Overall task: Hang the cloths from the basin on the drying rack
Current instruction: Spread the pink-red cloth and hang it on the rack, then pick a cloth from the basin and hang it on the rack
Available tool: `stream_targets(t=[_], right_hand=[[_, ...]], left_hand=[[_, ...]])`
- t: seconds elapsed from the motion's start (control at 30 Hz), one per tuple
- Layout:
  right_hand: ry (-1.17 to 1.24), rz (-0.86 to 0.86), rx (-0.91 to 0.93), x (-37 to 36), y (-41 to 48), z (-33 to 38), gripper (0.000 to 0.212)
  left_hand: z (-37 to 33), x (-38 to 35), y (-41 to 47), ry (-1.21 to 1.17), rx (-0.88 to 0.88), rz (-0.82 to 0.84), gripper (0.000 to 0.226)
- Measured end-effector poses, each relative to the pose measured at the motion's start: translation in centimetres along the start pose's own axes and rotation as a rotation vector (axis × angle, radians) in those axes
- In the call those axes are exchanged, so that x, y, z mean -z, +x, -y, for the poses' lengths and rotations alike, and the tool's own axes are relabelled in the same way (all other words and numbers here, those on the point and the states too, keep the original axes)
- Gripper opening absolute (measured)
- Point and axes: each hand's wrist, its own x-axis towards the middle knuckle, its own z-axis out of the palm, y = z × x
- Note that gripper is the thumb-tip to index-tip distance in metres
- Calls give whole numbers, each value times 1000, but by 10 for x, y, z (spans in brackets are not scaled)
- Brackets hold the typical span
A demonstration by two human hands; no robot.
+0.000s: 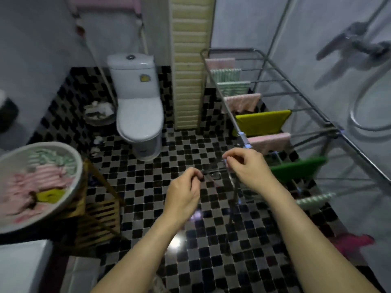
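1. My left hand (184, 191) and right hand (245, 163): fingers curled, thumb to forefinger; whether they pinch anything I cannot tell.
2. Basin (74, 193), left, holds cloths (42, 180).
3. Drying rack (335, 132), right, carries hung towels (262, 121).

- No text, brand, number or sign can be read anywhere in view.
- A yellow sticker (145, 78) sits on the front of the toilet tank (131, 69), well beyond the left hand (183, 191) and a little to its left; whatever is printed on it is too blurred to make out.
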Motion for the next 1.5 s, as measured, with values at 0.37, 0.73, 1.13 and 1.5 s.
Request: stream_targets(t=[0.37,0.73,1.13,1.5], right_hand=[[172,262,187,-177,78,168,19],[-73,727,412,-352,145,258,26],[-721,1120,870,-509,195,273,41],[-971,1088,860,-567,199,243,42]], left_hand=[[119,193,35,155,344,-368,29],[237,299,23,112,802,-534,33],[357,313,49,420,1141,-206,38],[382,319,54,301,1186,-504,20]])
